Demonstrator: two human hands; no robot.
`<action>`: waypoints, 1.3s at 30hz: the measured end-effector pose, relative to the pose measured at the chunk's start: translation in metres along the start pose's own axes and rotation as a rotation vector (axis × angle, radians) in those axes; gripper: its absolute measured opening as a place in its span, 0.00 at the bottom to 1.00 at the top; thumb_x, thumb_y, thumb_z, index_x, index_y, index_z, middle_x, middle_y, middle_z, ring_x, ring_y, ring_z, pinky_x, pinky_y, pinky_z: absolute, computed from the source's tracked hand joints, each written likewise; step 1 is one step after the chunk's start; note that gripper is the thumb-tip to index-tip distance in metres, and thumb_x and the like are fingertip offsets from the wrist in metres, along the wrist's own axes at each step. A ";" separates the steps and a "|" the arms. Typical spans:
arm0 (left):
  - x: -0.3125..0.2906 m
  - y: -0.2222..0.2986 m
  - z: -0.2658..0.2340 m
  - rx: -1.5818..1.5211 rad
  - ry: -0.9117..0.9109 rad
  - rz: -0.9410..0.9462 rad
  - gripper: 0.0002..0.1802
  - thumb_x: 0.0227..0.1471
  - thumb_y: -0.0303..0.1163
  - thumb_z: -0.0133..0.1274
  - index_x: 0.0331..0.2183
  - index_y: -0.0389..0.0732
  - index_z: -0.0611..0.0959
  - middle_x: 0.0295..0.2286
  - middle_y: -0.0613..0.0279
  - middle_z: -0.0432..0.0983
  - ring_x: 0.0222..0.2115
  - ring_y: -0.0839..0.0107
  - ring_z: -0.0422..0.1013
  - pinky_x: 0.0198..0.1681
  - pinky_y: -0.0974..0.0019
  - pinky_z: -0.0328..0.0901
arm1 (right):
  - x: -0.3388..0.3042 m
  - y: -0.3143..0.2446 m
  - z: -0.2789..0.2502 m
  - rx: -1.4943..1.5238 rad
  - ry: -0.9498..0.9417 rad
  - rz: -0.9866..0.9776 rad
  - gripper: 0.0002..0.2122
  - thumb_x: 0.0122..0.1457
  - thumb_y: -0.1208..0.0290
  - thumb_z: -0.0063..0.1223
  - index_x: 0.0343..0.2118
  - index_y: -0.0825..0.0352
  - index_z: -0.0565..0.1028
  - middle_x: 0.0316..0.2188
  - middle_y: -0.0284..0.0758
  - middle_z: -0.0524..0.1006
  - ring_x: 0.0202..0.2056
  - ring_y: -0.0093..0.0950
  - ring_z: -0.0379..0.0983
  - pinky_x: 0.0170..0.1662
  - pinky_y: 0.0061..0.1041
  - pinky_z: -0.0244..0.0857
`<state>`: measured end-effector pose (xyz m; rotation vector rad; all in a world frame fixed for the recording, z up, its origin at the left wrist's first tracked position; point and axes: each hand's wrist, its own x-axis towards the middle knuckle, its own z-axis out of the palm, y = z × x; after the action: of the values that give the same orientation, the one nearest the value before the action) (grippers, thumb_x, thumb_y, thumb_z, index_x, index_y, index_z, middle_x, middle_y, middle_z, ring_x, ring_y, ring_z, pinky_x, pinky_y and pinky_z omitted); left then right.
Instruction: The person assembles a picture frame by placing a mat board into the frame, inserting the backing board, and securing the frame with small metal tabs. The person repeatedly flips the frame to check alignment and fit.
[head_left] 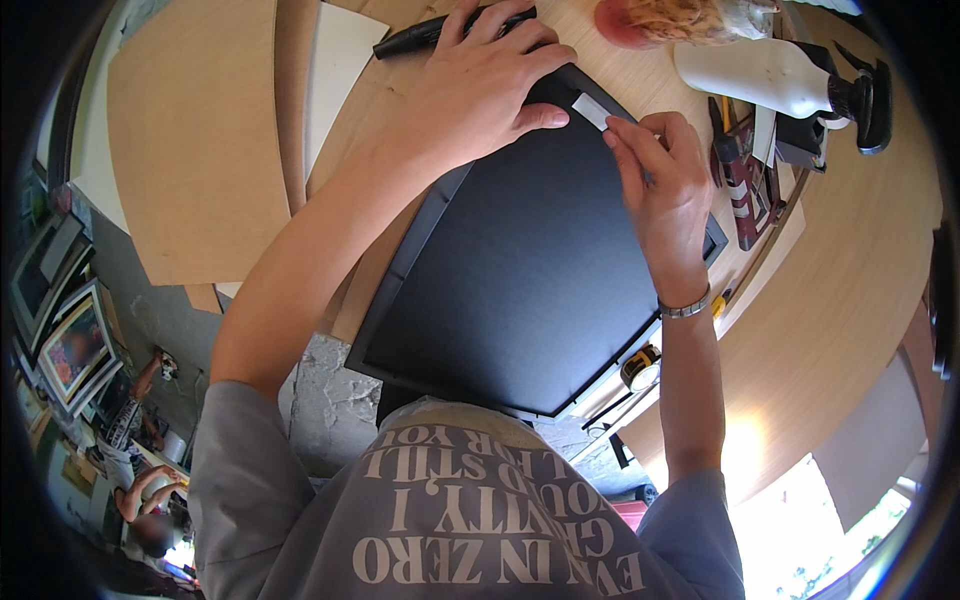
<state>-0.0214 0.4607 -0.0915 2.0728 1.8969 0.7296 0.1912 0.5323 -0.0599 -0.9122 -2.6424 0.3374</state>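
Observation:
A large black picture frame lies back side up in front of me, its near edge by my shirt; a smooth black backing panel fills it. My left hand rests over the frame's far edge, fingers spread and thumb on the panel. Partly under those fingers, a long black object lies on the table; its kind is unclear. Near the far right corner, my right hand pinches one end of a small whitish strip between thumb and forefinger. The strip lies against the black backing.
Brown boards are stacked at the left. To the right are a white spray bottle, a dark red hand tool and a tape measure. A plastic-wrapped bundle lies beyond. Another person is at lower left, beside framed pictures.

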 end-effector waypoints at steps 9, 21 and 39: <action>0.000 -0.002 0.000 0.013 0.004 -0.001 0.28 0.52 0.47 0.64 0.51 0.43 0.79 0.50 0.57 0.72 0.63 0.50 0.58 0.66 0.38 0.49 | -0.008 -0.008 0.017 0.010 0.068 -0.006 0.07 0.58 0.73 0.63 0.40 0.62 0.83 0.31 0.32 0.73 0.32 0.33 0.72 0.32 0.33 0.68; -0.001 -0.001 0.004 0.000 0.013 0.000 0.28 0.51 0.44 0.66 0.50 0.44 0.79 0.50 0.56 0.72 0.62 0.49 0.59 0.67 0.40 0.49 | 0.040 -0.001 0.005 -0.246 -0.113 -0.303 0.04 0.53 0.73 0.61 0.28 0.64 0.76 0.27 0.34 0.73 0.33 0.31 0.74 0.36 0.33 0.70; -0.005 -0.008 0.007 0.012 0.024 0.001 0.30 0.53 0.47 0.64 0.53 0.41 0.79 0.52 0.54 0.72 0.63 0.48 0.57 0.68 0.41 0.49 | 0.042 -0.008 0.001 -0.525 -0.300 -0.288 0.02 0.54 0.74 0.59 0.28 0.63 0.77 0.27 0.33 0.77 0.36 0.29 0.76 0.39 0.29 0.69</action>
<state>-0.0244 0.4580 -0.1024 2.0816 1.9171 0.7487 0.1544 0.5524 -0.0490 -0.6332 -3.1587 -0.3328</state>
